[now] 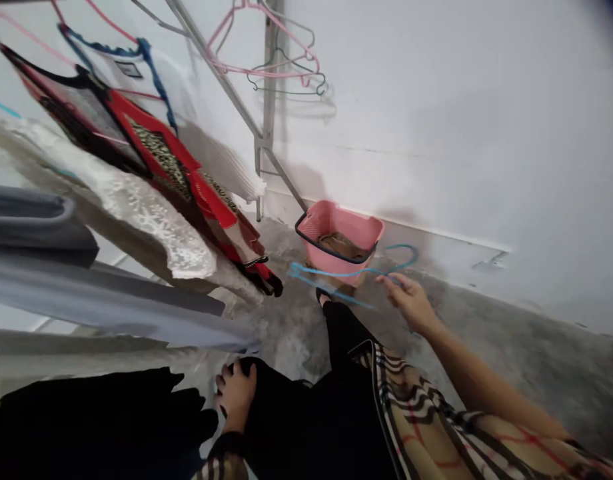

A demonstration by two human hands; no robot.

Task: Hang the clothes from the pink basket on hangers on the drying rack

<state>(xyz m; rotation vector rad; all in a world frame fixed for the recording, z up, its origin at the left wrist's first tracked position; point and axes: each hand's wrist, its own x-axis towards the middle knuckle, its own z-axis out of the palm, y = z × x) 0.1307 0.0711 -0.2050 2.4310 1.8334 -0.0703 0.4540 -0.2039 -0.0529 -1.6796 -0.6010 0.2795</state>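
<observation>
My right hand is stretched forward over the concrete floor and grips a thin blue wire hanger, which hangs in front of a pink laundry basket. My left hand is low at the bottom, its fingers closed on a piece of black fabric by my body. Some brownish cloth lies inside the basket.
Clothes hang on a rack at left: a red and black garment, a white lacy piece and grey cloth. Pink and dark empty hangers hang on the metal frame. A white wall stands behind.
</observation>
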